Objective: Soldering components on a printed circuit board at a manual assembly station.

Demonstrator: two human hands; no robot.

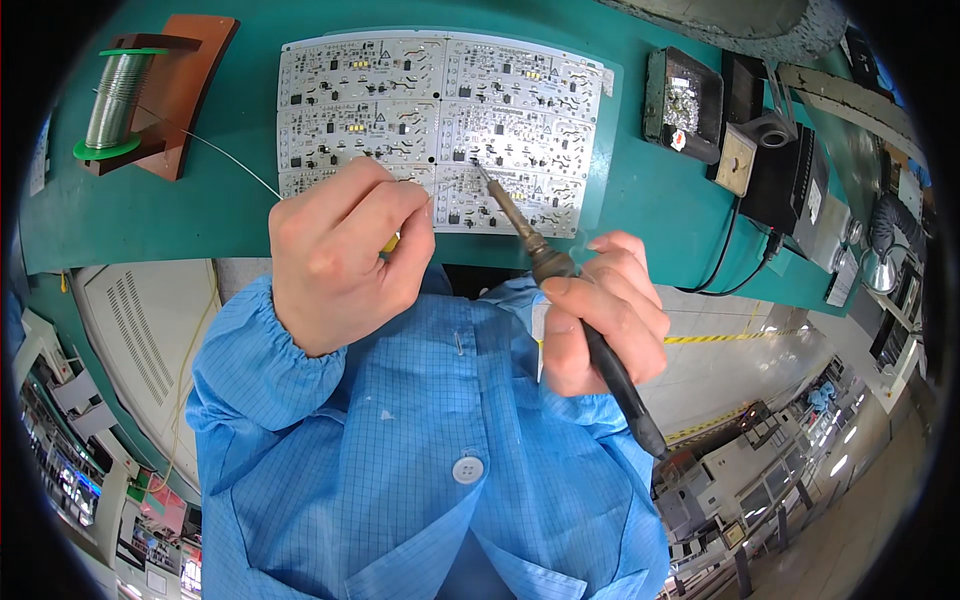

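Observation:
A white panel of circuit boards [515, 120], dotted with small black and yellow parts, lies flat on the green bench mat. My right hand [610, 315] grips a soldering iron [515, 215] by its black handle. The iron's tip points up and left, over the middle of the panel; whether it touches cannot be made out. My left hand [350, 250] is closed over the panel's lower left part, hiding some of it. Solder wire [240, 163] runs into this hand from a green-ended spool [117, 105]. A bit of yellow shows between the fingers; its kind is unclear.
The spool sits on a brown stand [190, 100] at the far left. To the right are a black tray of small metallic bits [683, 100], an iron holder with a sponge [735, 160] and a black box [785, 185] with cables. A grey rounded object [750, 25] is behind.

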